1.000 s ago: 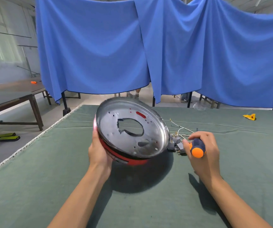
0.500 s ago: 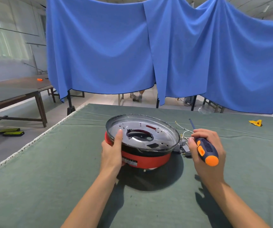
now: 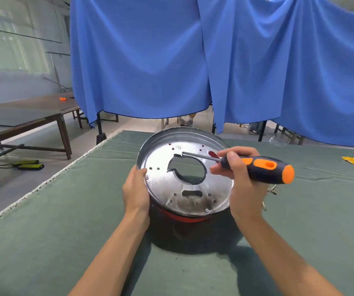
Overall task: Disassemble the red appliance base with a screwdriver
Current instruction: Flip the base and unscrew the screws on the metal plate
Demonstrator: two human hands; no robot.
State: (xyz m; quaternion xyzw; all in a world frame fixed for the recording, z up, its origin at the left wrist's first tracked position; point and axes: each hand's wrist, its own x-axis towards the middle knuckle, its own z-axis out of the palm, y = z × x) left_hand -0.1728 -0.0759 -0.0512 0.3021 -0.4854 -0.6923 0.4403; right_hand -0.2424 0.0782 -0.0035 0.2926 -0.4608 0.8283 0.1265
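The red appliance base (image 3: 184, 217) is seen at the centre of the frame, tilted up on the green table (image 3: 43, 242) so that its silver metal plate (image 3: 171, 189) faces the camera — only a strip of the red shell shows along the lower edge. A large round hole with a ragged notch at its upper left is cut in the middle of the plate, with small holes and a slot scattered about it.

The left rim of the base is gripped by the left hand (image 3: 135, 191), the thumb laid over the edge of the plate and the fingers hidden behind. The screwdriver (image 3: 257, 168) is held by the right hand (image 3: 242, 182) to the right of centre, thumb and fingers closed round the front of its black-and-orange handle; the orange butt points to the right of the frame. Its metal shaft runs up and left across the plate, the tip lying just above the notch of the hole — whether it touches the metal cannot be told.

A small yellow object (image 3: 352, 160) lies on the table at the right edge. Blue cloth (image 3: 193, 60) is hung across the upper frame, and a wooden table (image 3: 22, 118) stands at the left.
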